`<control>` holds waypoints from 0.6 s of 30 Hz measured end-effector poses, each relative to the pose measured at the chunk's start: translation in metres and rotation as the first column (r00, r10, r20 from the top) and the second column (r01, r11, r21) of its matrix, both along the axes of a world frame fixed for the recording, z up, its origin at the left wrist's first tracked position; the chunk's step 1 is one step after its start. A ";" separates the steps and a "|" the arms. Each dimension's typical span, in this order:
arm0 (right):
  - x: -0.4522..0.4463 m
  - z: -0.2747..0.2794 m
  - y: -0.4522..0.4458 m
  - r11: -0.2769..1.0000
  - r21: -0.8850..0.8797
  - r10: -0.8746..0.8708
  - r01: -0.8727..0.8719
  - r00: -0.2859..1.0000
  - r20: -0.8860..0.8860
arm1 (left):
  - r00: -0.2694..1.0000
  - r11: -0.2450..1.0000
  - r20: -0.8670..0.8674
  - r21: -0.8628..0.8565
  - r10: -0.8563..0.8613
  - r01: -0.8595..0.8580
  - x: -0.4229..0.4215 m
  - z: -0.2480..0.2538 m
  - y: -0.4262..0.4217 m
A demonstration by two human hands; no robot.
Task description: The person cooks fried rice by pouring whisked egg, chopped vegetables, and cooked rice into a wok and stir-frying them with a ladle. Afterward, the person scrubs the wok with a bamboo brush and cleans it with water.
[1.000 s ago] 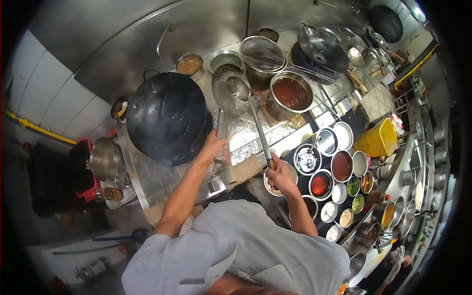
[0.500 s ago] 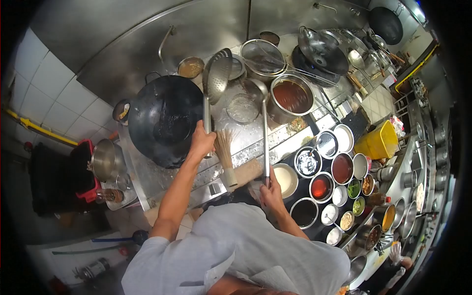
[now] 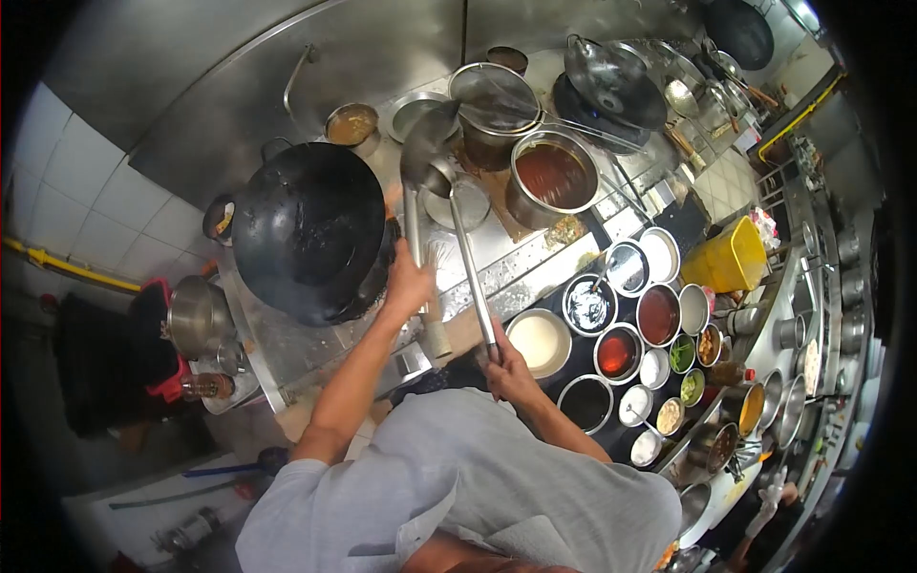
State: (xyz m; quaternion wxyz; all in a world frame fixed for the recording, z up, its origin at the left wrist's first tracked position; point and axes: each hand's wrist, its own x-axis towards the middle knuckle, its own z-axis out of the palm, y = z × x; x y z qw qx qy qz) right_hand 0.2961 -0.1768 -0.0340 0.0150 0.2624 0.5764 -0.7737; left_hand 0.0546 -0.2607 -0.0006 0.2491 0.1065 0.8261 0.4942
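My left hand (image 3: 408, 286) is closed round the handle of a large perforated strainer (image 3: 426, 143), just right of a big black wok (image 3: 310, 234). In my right hand (image 3: 511, 371) is the handle of a steel ladle (image 3: 468, 258), whose bowl overlaps the lower edge of the strainer. Beneath the strainer handle, a bamboo brush (image 3: 434, 325) lies near the counter's front edge. A round clear lid or dish (image 3: 457, 202) rests on the steel counter behind the ladle.
A pot of red-brown sauce (image 3: 552, 174) stands right of the ladle, beside a pot topped by a mesh sieve (image 3: 495, 97). Several sauce and ingredient containers fill the right front, with a yellow bin (image 3: 734, 256) beyond. A co-worker's gloved hand (image 3: 767, 501) shows at lower right.
The ladle bowl has moved left, back against the strainer, after being apart from it half a second ago. The strainer has turned and its handle tilts. The whole view has shifted slightly.
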 end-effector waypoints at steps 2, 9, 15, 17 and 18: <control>-0.002 0.002 0.005 1.000 0.028 -0.014 0.015 1.000 -0.004 | 0.999 0.991 0.034 0.131 -0.021 0.016 -0.006 -0.032 -0.001; -0.008 -0.005 0.047 0.979 0.201 -0.044 0.044 0.999 -0.003 | 0.732 0.780 0.657 0.548 -0.178 -0.302 -0.009 -0.098 0.013; -0.050 -0.022 0.076 0.949 0.315 0.016 -0.021 1.000 0.016 | 0.457 0.645 0.810 0.576 -0.368 -0.502 0.001 -0.186 0.030; -0.079 -0.018 0.081 0.962 0.272 -0.012 0.013 1.000 -0.006 | 0.419 0.778 0.870 0.446 -0.261 -0.442 0.009 -0.209 0.032; -0.094 -0.019 0.086 0.963 0.268 -0.009 0.015 1.000 -0.025 | 0.421 0.772 0.871 0.445 -0.254 -0.454 0.016 -0.200 0.032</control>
